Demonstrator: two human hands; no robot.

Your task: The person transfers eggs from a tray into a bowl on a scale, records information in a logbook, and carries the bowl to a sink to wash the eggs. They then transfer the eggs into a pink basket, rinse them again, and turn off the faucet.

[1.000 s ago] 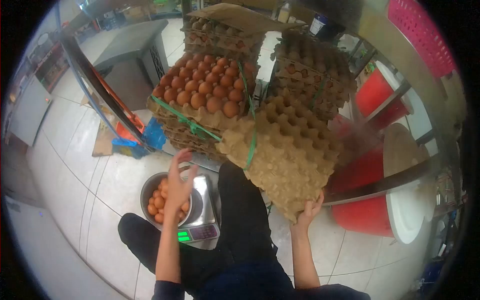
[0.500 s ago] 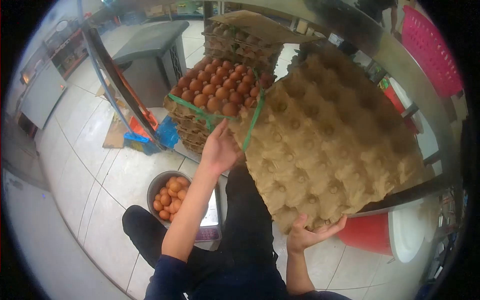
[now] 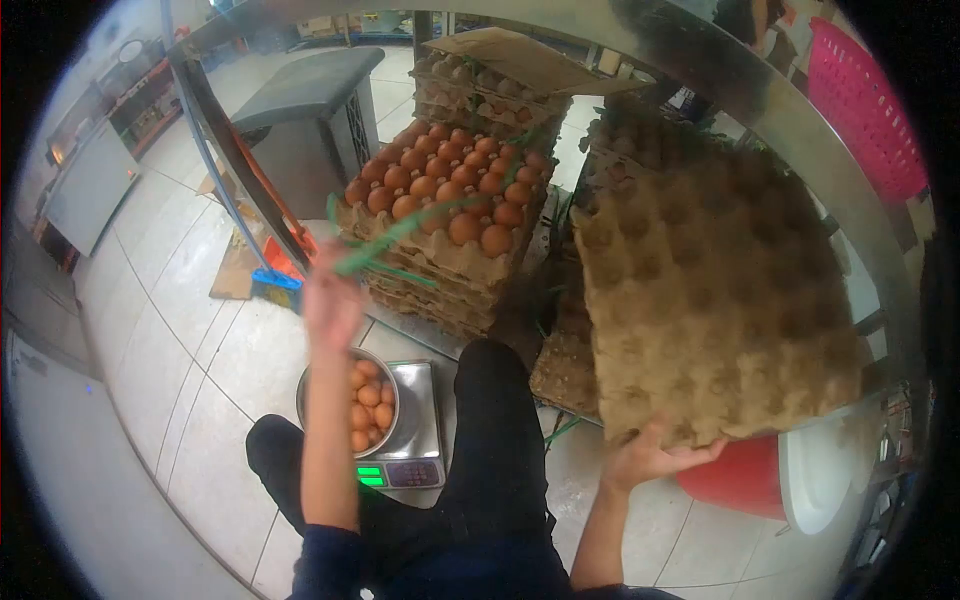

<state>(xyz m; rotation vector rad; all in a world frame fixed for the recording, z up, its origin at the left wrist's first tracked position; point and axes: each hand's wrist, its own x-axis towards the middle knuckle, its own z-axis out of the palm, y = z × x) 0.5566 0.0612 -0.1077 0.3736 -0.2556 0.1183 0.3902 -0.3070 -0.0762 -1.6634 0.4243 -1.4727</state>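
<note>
My left hand (image 3: 335, 300), blurred by motion, is closed on a green plastic strap (image 3: 405, 235) that trails up and right across the eggs. Behind the strap, brown eggs (image 3: 435, 165) fill the top of a stack of cardboard egg trays (image 3: 450, 290). My right hand (image 3: 655, 462) grips the lower edge of an egg tray (image 3: 715, 310), tilted with its bumpy face toward me. Between my legs, a metal bowl (image 3: 393, 427) of loose eggs (image 3: 368, 405) sits on a digital scale (image 3: 425, 415) with a lit green display.
Another tray stack (image 3: 480, 85) with a cardboard sheet on top stands behind. More trays (image 3: 565, 365) lie under the tilted tray. A metal frame (image 3: 760, 80) arches overhead. A grey bin (image 3: 300, 100) stands left, a pink basket (image 3: 865, 110) right, a red tub (image 3: 735, 480) lower right.
My left hand has moved left, pulling the green strap off the front of the egg stack. The tilted tray in my right hand has shifted right, uncovering the stack's right side and the trays beneath.
</note>
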